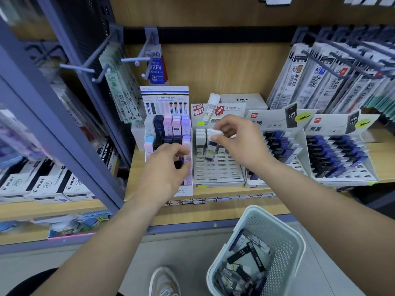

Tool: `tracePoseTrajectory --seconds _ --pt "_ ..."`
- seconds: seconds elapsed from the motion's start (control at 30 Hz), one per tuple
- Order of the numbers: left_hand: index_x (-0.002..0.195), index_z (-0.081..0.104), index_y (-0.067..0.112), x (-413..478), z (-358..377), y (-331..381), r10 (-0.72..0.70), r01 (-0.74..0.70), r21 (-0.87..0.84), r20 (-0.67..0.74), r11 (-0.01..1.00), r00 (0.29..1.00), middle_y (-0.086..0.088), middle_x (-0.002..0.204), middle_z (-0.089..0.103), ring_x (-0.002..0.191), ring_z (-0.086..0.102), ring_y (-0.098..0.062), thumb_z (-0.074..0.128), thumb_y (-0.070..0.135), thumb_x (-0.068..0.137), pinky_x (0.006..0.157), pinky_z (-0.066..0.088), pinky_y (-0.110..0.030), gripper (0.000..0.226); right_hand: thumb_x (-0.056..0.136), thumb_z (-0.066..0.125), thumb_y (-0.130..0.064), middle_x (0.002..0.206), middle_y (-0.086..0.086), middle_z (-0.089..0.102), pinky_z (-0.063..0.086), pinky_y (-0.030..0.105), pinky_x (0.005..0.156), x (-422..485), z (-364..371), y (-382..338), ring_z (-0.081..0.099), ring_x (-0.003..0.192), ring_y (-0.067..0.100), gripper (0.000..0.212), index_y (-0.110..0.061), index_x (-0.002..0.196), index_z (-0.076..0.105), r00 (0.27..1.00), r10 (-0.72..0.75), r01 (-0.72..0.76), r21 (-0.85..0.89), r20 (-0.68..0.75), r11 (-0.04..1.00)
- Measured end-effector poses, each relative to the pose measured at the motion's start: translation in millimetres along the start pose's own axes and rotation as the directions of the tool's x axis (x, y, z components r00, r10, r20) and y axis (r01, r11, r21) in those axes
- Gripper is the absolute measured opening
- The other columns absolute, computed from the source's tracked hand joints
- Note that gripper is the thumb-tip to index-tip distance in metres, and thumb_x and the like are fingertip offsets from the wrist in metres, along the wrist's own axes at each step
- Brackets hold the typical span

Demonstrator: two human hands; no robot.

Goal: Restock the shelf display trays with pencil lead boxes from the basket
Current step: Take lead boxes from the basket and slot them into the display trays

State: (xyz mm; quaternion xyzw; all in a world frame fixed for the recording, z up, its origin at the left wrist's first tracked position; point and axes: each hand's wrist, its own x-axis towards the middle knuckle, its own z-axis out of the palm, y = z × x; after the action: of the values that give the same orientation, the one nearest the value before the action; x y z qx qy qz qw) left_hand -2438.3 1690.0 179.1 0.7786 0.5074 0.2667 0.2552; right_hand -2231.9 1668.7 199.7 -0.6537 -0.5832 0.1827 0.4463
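Right hand (237, 139) pinched on the white cap of a lead box (211, 147), held over the middle tray (218, 174). Left hand (168, 165) curled round a dark box (178, 163) at the left tray (183, 190). Best lowered straight into the next free slot. More stock is seen in the basket (299, 242).

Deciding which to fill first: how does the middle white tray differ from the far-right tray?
The middle tray is mostly empty slots, with a few boxes at the back. The far-right tray is mostly full. The middle tray's boxes are clear with white caps, while the far-right tray's are black and blue. Both trays are white and slanted.
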Motion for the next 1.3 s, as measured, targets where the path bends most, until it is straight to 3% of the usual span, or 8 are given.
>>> tracePoseTrajectory --seconds 0.1,0.23,0.57,0.77,0.97,1.13,1.3 --pt "0.117 0.066 0.029 0 1 -7 0.016 -0.024 0.169 0.049 0.985 0.999 0.009 0.112 0.058 0.105 0.059 -0.016 0.071 0.026 0.088 0.091 0.051 -0.036 0.029 0.086 0.076 -0.015 0.079 -0.012 0.066 0.043 0.006 0.066 7 8 8 0.061 0.07 -0.001 0.016 -0.027 0.087 0.066 1.0 -0.028 0.029 -0.12 0.004 0.992" --pt "0.122 0.064 0.031 -1 4 -12 0.015 -0.046 0.32 0.099 0.946 0.995 0.007 0.12 0.058 0.117 0.053 -0.018 0.066 0.034 0.092 0.091 0.043 -0.03 0.031 0.087 0.075 -0.017 0.081 -0.006 0.07 0.055 0.03 0.076 12 21 20 0.066 0.076 0.011 0.009 -0.022 0.089 0.068 0.996 -0.078 0.086 -0.212 0.042 0.973" --pt "0.125 0.062 0.034 0 4 -13 0.017 -0.06 0.399 0.11 0.915 0.994 0.01 0.129 0.053 0.124 0.048 -0.014 0.062 0.04 0.095 0.099 0.028 -0.025 0.031 0.089 0.071 -0.013 0.086 0.001 0.071 0.055 0.04 0.079 14 27 31 0.066 0.082 0.021 0.006 -0.016 0.094 0.068 0.986 -0.127 0.156 -0.325 0.109 0.933" --pt "0.126 0.062 0.034 -1 4 -12 0.016 -0.061 0.389 0.119 0.919 0.993 0.01 0.129 0.052 0.123 0.047 -0.014 0.063 0.04 0.094 0.097 0.03 -0.024 0.032 0.093 0.064 -0.015 0.096 0.003 0.067 0.051 0.038 0.079 16 38 30 0.062 0.089 0.024 0.012 -0.014 0.103 0.072 0.967 -0.189 0.243 -0.412 0.169 0.878" --pt "0.124 0.063 0.032 2 4 -14 -0.007 -0.046 0.361 0.144 0.931 0.99 0.009 0.129 0.053 0.122 0.047 -0.016 0.065 0.04 0.093 0.093 0.037 -0.026 0.032 0.098 0.056 -0.014 0.118 0.005 0.057 0.053 0.042 0.086 19 46 31 0.064 0.101 0.027 0.026 -0.015 0.12 0.07 0.962 -0.141 0.239 -0.471 0.234 0.849" --pt "0.127 0.061 0.032 4 3 -12 -0.009 -0.047 0.342 0.159 0.938 0.987 0.008 0.129 0.052 0.123 0.048 -0.017 0.063 0.04 0.094 0.093 0.04 -0.028 0.034 0.092 0.067 -0.017 0.112 0.001 0.055 0.053 0.036 0.087 9 33 23 0.061 0.091 0.017 0.033 -0.016 0.125 0.067 0.981 -0.118 0.169 -0.375 0.155 0.912" --pt "0.12 0.064 0.031 -7 6 11 0.091 -0.125 0.198 0.17 0.972 0.981 0.011 0.119 0.055 0.116 0.052 -0.01 0.065 0.036 0.092 0.093 0.042 -0.028 0.029 0.086 0.076 -0.02 0.093 -0.011 0.055 0.047 0.018 0.074 -50 -11 21 0.059 0.073 0.002 0.015 -0.02 0.101 0.072 0.995 -0.099 0.102 -0.312 0.025 0.945"
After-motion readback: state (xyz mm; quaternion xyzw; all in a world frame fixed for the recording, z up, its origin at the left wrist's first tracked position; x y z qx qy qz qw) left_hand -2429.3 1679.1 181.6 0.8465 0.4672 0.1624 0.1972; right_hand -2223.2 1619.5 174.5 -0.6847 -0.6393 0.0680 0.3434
